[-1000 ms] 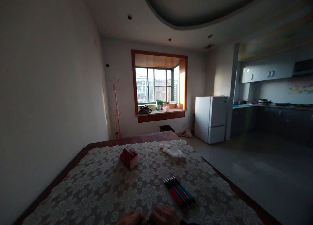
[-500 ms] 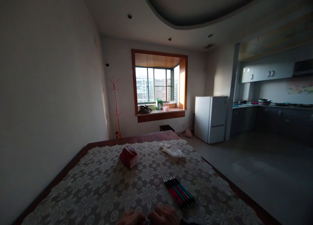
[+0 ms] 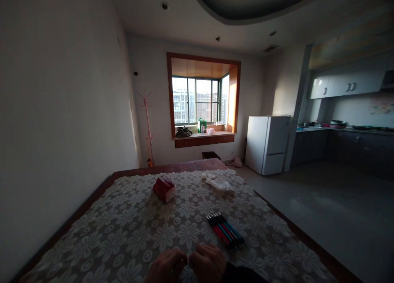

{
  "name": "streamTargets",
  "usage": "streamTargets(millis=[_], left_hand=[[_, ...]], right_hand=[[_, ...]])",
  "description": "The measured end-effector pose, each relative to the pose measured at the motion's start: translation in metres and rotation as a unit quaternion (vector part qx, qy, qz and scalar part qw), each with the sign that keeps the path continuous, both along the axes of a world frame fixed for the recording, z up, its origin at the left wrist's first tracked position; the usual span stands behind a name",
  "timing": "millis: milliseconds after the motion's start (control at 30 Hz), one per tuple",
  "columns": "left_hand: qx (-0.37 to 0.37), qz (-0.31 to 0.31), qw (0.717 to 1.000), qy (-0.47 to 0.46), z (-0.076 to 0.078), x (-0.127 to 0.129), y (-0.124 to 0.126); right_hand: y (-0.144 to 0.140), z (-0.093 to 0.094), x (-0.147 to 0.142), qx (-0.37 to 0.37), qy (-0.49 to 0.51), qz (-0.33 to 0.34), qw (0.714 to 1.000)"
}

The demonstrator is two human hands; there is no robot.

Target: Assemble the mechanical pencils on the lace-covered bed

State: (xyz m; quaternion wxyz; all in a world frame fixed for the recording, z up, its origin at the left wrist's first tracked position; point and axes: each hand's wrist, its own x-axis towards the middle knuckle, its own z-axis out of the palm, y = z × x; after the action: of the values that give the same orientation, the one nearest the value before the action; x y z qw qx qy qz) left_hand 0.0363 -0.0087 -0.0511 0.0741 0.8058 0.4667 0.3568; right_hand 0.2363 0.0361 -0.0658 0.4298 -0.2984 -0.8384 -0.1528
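Note:
At the bottom edge of the view my left hand (image 3: 168,265) and my right hand (image 3: 207,261) are side by side over the tablecloth, thumbs close together. Both are closed with curled fingers. Whatever they hold, if anything, is hidden by the fingers and the dim light. Just beyond my right hand, to its right, lies a row of several pens (image 3: 225,231), black, red and blue, with pale pointed tips facing away from me.
A flower-patterned tablecloth (image 3: 135,242) covers the wooden table. Farther back lie a red tissue pack (image 3: 164,189) and a crumpled white plastic bag (image 3: 221,184). A coat stand (image 3: 148,127), a window and a white fridge (image 3: 267,145) are beyond the table.
Both hands show more fully now and sit slightly higher in the picture, still close together. The view has tilted slightly downward. The pens, tissue pack and plastic bag have stayed in place.

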Motion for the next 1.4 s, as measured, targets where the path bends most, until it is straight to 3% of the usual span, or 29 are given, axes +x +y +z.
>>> streamTargets(millis=[100,233,333,567,833,1100,1400], left_hand=[[-0.032,0.032,0.999,-0.026,0.015,0.005,-0.009],[-0.083,0.131,0.986,-0.068,0.037,0.008,-0.016],[-0.119,0.127,0.982,-0.069,0.043,0.006,-0.015],[-0.141,0.121,0.978,-0.092,0.042,0.003,-0.012],[-0.156,0.075,0.985,-0.012,0.049,0.007,-0.018],[-0.152,0.080,0.984,-0.049,0.040,0.005,-0.015],[-0.180,0.083,0.975,-0.103,0.039,0.004,-0.013]], right_hand=[[-0.011,0.013,0.007,-0.092,-0.035,-0.043,0.994],[-0.016,0.031,0.018,-0.179,-0.098,-0.090,0.975],[-0.014,0.033,0.022,-0.217,-0.100,-0.097,0.966],[-0.016,0.036,0.022,-0.252,-0.115,-0.055,0.959],[-0.021,0.046,0.020,-0.247,-0.143,-0.016,0.958],[-0.024,0.059,0.020,-0.290,-0.128,-0.119,0.941],[-0.025,0.056,0.020,-0.277,-0.148,0.005,0.949]])
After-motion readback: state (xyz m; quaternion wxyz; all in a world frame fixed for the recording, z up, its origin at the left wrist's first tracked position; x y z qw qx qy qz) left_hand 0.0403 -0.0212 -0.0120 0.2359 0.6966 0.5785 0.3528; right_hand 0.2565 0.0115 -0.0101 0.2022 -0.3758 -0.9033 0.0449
